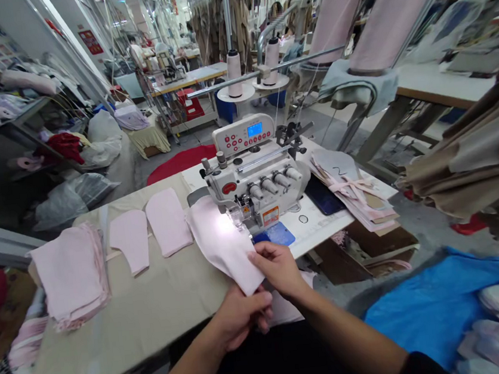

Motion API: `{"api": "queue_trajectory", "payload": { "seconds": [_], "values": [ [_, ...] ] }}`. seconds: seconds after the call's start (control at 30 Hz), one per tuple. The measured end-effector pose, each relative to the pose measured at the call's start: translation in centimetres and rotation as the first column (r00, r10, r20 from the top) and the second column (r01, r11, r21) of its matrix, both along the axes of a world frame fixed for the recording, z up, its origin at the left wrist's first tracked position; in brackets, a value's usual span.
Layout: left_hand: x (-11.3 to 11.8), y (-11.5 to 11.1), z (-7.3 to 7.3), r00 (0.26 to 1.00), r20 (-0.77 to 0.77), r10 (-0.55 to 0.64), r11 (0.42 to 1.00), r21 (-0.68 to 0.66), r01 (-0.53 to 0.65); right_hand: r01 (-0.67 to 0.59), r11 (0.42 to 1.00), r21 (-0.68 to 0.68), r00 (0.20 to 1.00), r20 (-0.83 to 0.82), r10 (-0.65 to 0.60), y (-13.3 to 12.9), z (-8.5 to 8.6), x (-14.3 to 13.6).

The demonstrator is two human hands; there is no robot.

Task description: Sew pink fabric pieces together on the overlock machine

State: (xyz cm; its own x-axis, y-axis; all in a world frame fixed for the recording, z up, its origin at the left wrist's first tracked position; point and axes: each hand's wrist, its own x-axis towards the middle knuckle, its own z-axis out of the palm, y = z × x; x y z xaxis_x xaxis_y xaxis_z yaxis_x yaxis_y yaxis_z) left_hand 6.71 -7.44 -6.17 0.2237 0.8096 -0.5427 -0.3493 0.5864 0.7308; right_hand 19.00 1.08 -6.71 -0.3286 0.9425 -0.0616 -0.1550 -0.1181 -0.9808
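Observation:
A pale pink fabric piece [217, 238] runs from under the lit needle area of a white overlock sewing machine [258, 180] towards the person. My left hand [241, 315] is closed on its near lower end, thumb on top. Just to the right, my right hand [277, 266] pinches the fabric's right edge near the machine's front. More pink cloth [285, 308] hangs below the hands, at the table edge. Two cut pink pieces, one curved [132, 239] and one rounded [167, 221], lie flat to the left of the machine.
A stack of pink fabric [72, 273] lies at the table's left. Right of the machine are a dark phone [322, 195] and a tied bundle of pieces [358, 192]. Thread cones [234, 74] stand behind. A cardboard box [365, 249] and blue sheet [425, 305] sit lower right.

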Motion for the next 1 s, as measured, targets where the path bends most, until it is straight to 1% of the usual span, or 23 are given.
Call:
{"api": "queue_trajectory", "payload": {
  "seconds": [0.03, 0.07, 0.1, 0.13, 0.17, 0.2, 0.23, 0.27, 0.3, 0.33, 0.37, 0.4, 0.43, 0.5, 0.6, 0.7, 0.83, 0.9, 1.0],
  "values": [
    [-0.1, -0.2, 0.3, 0.988, -0.007, -0.157, 0.988, -0.005, 0.157, 0.019, 1.0, 0.023, 1.0, 0.013, -0.019, 0.2, 0.0, -0.1],
    [-0.3, -0.3, 0.8, 0.956, -0.04, -0.292, 0.956, 0.015, 0.293, 0.033, 0.998, 0.046, 0.999, 0.025, -0.035, 0.4, 0.0, -0.3],
    [-0.5, -0.2, 1.5, 0.918, -0.123, -0.376, 0.919, 0.072, 0.387, 0.043, 0.997, 0.065, 0.998, 0.036, -0.045, 0.5, -0.1, -0.4],
    [-0.7, 0.0, 2.3, 0.886, -0.259, -0.385, 0.885, 0.168, 0.434, 0.048, 0.995, 0.083, 0.998, 0.047, -0.052, 0.6, -0.1, -0.5],
    [-1.1, 0.4, 3.2, 0.853, -0.424, -0.304, 0.842, 0.3, 0.449, 0.052, 0.993, 0.103, 0.997, 0.055, -0.058, 0.7, -0.1, -0.6],
    [-1.5, 1.1, 4.1, 0.809, -0.574, -0.131, 0.773, 0.452, 0.446, 0.054, 0.991, 0.124, 0.996, 0.061, -0.062, 0.7, -0.2, -0.7],
    [-2.0, 1.8, 4.9, 0.738, -0.669, 0.09, 0.679, 0.583, 0.446, 0.056, 0.987, 0.15, 0.996, 0.066, -0.066, 0.7, -0.2, -0.8],
    [-2.5, 2.7, 5.6, 0.641, -0.706, 0.301, 0.586, 0.667, 0.46, 0.059, 0.983, 0.175, 0.995, 0.07, -0.073, 0.7, -0.3, -0.9],
    [-3.1, 3.6, 6.1, 0.531, -0.71, 0.462, 0.52, 0.702, 0.486, 0.063, 0.979, 0.193, 0.994, 0.073, -0.078, 0.7, -0.3, -0.9],
    [-3.6, 4.4, 6.4, 0.419, -0.711, 0.564, 0.496, 0.698, 0.517, 0.066, 0.977, 0.201, 0.994, 0.075, -0.083, 0.7, -0.3, -1.0],
    [-4.2, 5.1, 6.5, 0.316, -0.722, 0.615, 0.501, 0.668, 0.55, 0.07, 0.977, 0.201, 0.993, 0.079, -0.088, 0.7, -0.3, -1.1],
    [-4.6, 5.7, 6.6, 0.232, -0.741, 0.63, 0.52, 0.625, 0.582, 0.079, 0.977, 0.196, 0.992, 0.086, -0.098, 0.7, -0.3, -1.1],
    [-5.0, 6.1, 6.5, 0.172, -0.761, 0.626, 0.538, 0.581, 0.61, 0.091, 0.977, 0.191, 0.989, 0.095, -0.11, 0.8, -0.4, -1.2],
    [-5.5, 6.7, 6.4, 0.1, -0.787, 0.609, 0.562, 0.516, 0.647, 0.123, 0.971, 0.206, 0.981, 0.121, -0.15, 1.1, -0.5, -1.4],
    [-6.0, 7.3, 6.3, 0.028, -0.795, 0.606, 0.591, 0.473, 0.654, 0.175, 0.941, 0.29, 0.958, 0.169, -0.23, 1.6, -0.7, -1.7],
    [-6.7, 8.4, 6.3, -0.022, -0.804, 0.594, 0.627, 0.447, 0.638, 0.194, 0.913, 0.359, 0.946, 0.179, -0.272, 2.0, -1.0, -1.9],
    [-8.3, 10.6, 6.0, -0.068, -0.788, 0.612, 0.654, 0.456, 0.603, 0.156, 0.868, 0.471, 0.957, 0.145, -0.251, 2.2, -1.7, -1.9],
    [-9.2, 11.8, 5.9, -0.098, -0.794, 0.6, 0.678, 0.439, 0.589, 0.132, 0.841, 0.525, 0.965, 0.128, -0.231, 2.1, -2.0, -1.8],
    [-10.6, 13.6, 5.7, -0.121, -0.81, 0.574, 0.709, 0.418, 0.567, 0.116, 0.821, 0.559, 0.969, 0.116, -0.216, 2.0, -2.2, -1.7]
  ]
}}
